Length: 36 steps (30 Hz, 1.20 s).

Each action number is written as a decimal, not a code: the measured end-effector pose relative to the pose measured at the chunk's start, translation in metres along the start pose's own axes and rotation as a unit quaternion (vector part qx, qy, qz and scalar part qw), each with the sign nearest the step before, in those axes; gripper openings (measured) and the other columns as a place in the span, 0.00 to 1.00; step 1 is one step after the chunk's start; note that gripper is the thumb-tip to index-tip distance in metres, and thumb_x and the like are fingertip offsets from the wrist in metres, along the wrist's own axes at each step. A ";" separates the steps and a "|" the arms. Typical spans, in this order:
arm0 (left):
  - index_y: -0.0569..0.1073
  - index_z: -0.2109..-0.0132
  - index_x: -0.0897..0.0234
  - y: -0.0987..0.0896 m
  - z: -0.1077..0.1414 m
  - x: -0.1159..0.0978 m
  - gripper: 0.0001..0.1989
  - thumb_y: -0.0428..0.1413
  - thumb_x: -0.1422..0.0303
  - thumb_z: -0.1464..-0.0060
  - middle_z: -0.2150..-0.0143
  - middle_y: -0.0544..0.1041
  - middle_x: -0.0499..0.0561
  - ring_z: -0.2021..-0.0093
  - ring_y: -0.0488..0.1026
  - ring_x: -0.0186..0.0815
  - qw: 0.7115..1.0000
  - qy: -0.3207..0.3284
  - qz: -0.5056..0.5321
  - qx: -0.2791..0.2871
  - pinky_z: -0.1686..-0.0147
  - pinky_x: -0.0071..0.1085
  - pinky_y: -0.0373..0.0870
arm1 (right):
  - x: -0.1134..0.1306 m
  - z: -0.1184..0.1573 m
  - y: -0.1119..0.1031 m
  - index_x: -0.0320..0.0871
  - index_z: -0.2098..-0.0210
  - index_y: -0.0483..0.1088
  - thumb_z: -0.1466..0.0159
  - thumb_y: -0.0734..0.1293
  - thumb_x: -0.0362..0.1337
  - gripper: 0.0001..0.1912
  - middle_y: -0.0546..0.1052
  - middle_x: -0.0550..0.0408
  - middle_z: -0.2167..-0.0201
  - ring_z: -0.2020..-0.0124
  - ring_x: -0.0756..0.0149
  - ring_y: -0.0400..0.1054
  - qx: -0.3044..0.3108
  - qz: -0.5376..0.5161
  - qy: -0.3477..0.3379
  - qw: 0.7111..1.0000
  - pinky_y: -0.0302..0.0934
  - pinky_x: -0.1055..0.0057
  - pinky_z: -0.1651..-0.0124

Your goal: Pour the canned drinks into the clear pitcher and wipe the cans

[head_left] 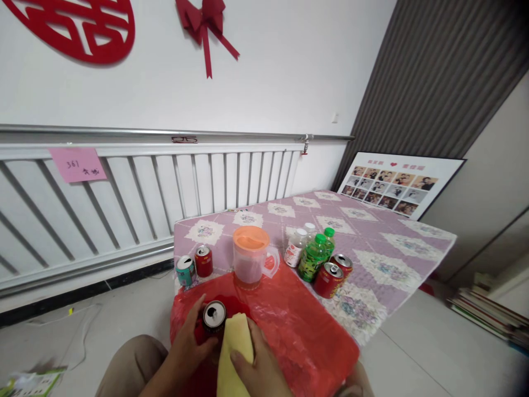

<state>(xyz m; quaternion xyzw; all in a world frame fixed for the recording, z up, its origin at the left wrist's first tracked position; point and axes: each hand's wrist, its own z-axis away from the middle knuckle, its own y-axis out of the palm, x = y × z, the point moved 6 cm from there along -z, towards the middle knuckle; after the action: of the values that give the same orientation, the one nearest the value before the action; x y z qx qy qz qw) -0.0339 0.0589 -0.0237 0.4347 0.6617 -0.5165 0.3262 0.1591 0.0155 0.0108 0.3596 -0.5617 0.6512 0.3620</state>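
My left hand [190, 341] is curled around a dark-topped, opened drink can [214, 315] that stands upright near the table's front edge. In my right hand [261, 361] is a folded yellow cloth [234, 353], gripped between thumb and fingers just right of the can. A red plastic sheet [300, 325] lies beneath both, with a wet-looking patch near the can. Behind them stands a clear pitcher [248, 266] with an orange lid and a handle on its right.
Left of the pitcher are a teal can [185, 271] and a red can [204, 261], both opened. To its right stand green-capped bottles [313, 258], a white-labelled bottle [295, 249] and red cans [328, 280]. A radiator [136, 193] runs behind the patterned tablecloth [372, 264].
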 end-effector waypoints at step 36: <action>0.60 0.38 0.62 -0.003 0.000 -0.007 0.40 0.63 0.68 0.60 0.40 0.68 0.60 0.40 0.65 0.54 0.998 0.013 -0.044 -0.037 0.41 0.55 0.61 | 0.002 0.007 -0.002 0.40 0.39 0.60 0.46 0.66 0.35 0.35 0.66 0.45 0.39 0.39 0.56 0.60 0.060 -0.086 -0.002 0.995 0.53 0.62 0.37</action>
<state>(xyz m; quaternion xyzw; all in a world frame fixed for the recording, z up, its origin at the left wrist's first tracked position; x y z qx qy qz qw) -0.0338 0.0574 -0.0163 0.3999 0.7030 -0.4998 0.3100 0.1601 0.0086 0.0147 0.4289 -0.4898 0.6492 0.3934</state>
